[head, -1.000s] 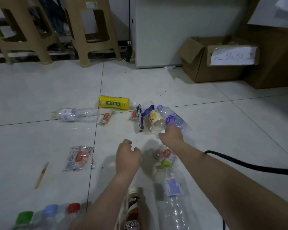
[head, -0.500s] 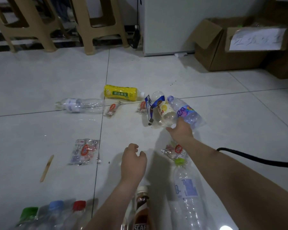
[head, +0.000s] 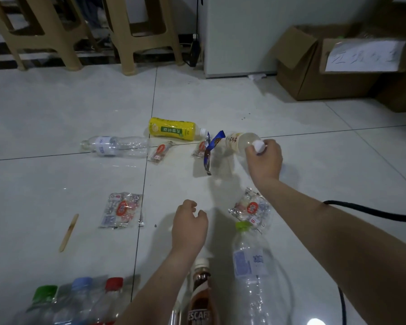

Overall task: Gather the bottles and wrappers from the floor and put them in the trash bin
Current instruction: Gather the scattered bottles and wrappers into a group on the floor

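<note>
My right hand point(head: 265, 160) grips a clear bottle with a pale yellow label point(head: 238, 141) by its white-capped neck, just above the floor. My left hand point(head: 189, 228) hovers lower down with loosely curled fingers and holds nothing. On the tiles lie a yellow bottle point(head: 171, 129), a clear bottle with a blue label point(head: 115, 146), a blue wrapper point(head: 210, 151), two small snack wrappers point(head: 161, 152) point(head: 201, 147) and two clear candy wrappers point(head: 122, 209) point(head: 251, 208). An open cardboard box with a paper sign point(head: 314, 64) stands at the back right.
Near me lie a large clear bottle with a green cap point(head: 251, 266), a brown coffee bottle point(head: 199, 294) and three capped bottles point(head: 80, 299). A wooden stick point(head: 68, 232) lies left. A black cable point(head: 370, 211) runs under my right arm. Plastic stools point(head: 138, 31) and a white cabinet point(head: 239, 36) line the back.
My right hand has closed on the yellow-labelled bottle's neck and turned it. The bottle with the purple-blue label beside it is no longer visible. My left hand has barely moved.
</note>
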